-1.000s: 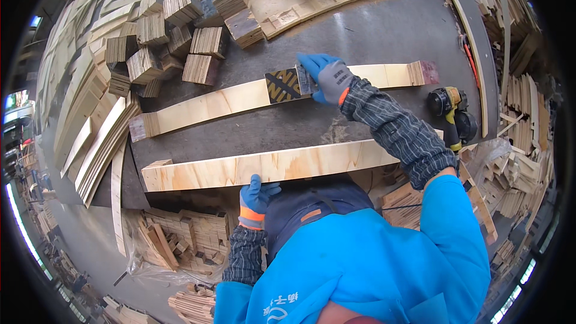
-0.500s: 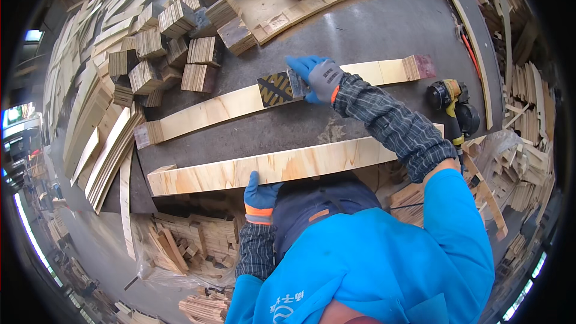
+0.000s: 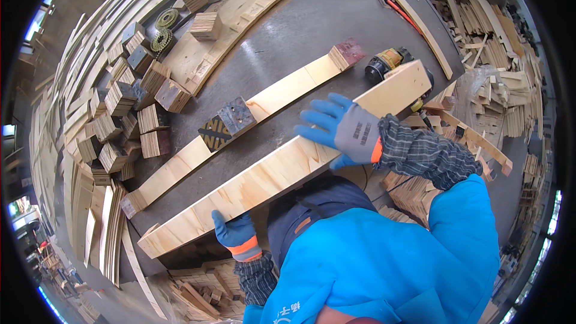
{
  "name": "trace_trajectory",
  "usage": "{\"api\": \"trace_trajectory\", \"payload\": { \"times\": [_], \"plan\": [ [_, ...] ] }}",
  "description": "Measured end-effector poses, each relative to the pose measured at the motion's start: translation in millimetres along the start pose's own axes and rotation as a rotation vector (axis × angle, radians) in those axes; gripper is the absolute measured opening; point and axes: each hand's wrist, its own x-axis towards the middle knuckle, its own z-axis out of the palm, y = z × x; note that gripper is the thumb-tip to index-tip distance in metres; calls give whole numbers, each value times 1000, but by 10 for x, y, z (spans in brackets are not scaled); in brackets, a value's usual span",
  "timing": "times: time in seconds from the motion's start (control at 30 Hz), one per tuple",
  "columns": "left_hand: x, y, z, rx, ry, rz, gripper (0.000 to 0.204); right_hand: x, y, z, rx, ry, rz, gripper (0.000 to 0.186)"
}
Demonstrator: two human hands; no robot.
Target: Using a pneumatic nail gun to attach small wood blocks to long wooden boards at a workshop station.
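A long plywood board (image 3: pixel 240 195) lies slantwise along the near edge of the workbench. My left hand (image 3: pixel 235 229), in a blue and grey glove, grips its near edge toward the left end, thumb on the face and the other fingers partly hidden. My right hand (image 3: pixel 351 129) is over the board right of its middle, fingers stretched and spread. Beyond it lies a second plywood strip (image 3: pixel 294 87) with wooden end blocks. On this strip's middle sit a dark printed piece (image 3: pixel 213 134) and a grey-faced block (image 3: pixel 236 116).
A yellow-and-black power tool (image 3: pixel 384 63) lies behind the board's right end. Several plywood blocks (image 3: pixel 120 99) are heaped at left, near two nail coils (image 3: pixel 161 40). Thin wood strips (image 3: pixel 111 234) lie at the left edge. A notched panel (image 3: pixel 198 60) lies across the back.
My right hand has left the grey-faced block and come back over the near board. The board's right end now shows higher and the view has turned.
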Motion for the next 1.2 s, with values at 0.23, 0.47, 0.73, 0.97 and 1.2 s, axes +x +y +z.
{"api": "trace_trajectory", "payload": {
  "times": [0.23, 0.47, 0.73, 0.97, 1.2],
  "plan": [
    [594, -341, 717, 112, -129, 23, 58, 32, 947, 33, -254, 191, 76, 94],
    [1461, -551, 800, 285, 73, -234, 48, 411, 1820, 473, -87, 223, 11, 95],
    [1810, -414, 806, 764, 109, -334, 67, 627, 2132, 893, -86, 269, 28, 102],
    [1733, -243, 779, 856, 144, -361, 69, 772, 2192, 1147, -47, 214, 41, 106],
    [1526, 219, 663, 1185, 294, -423, 70, 968, 1944, 1322, -13, 223, -70, 103]
  ]
}}
